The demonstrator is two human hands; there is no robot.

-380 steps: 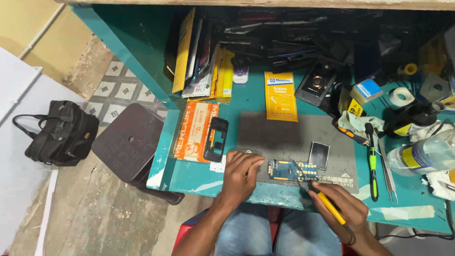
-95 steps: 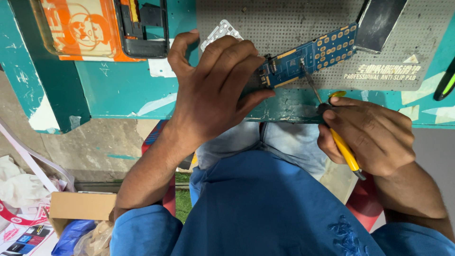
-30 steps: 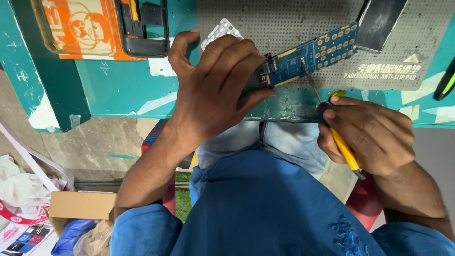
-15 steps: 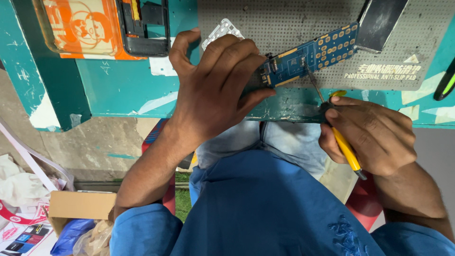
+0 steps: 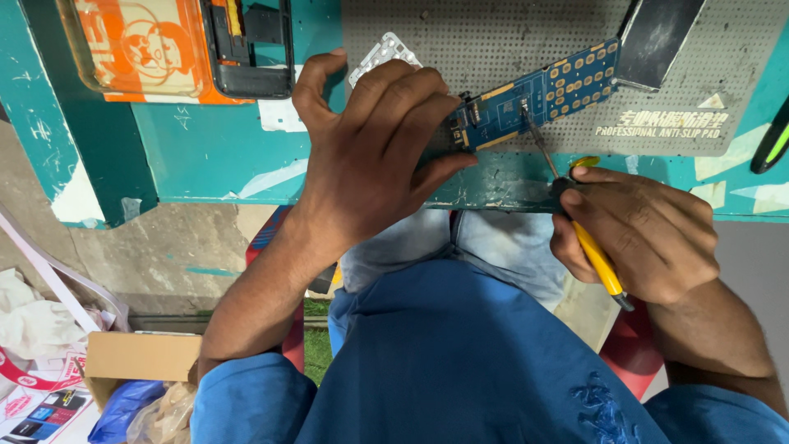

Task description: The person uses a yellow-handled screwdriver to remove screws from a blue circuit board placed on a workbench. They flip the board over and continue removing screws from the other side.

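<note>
A blue circuit board (image 5: 546,90) with gold contact pads lies tilted on a grey perforated mat (image 5: 509,37) on the teal bench. My left hand (image 5: 370,156) presses down on the board's left end, fingers spread over it. My right hand (image 5: 637,230) grips a yellow-handled screwdriver (image 5: 593,255) whose thin metal shaft reaches up to the middle of the board. A silvery perforated metal piece (image 5: 380,56) peeks out behind my left fingers.
A dark phone frame (image 5: 246,45) rests on an orange printed card (image 5: 136,49) at the upper left. A black phone screen (image 5: 657,37) lies on the mat's upper right. A green-handled tool (image 5: 774,144) sits at the right edge. A cardboard box (image 5: 140,358) and rags lie on the floor.
Since 12.7 s ago the view has closed in on the bench edge. Over the last second both hands and the board have barely moved.
</note>
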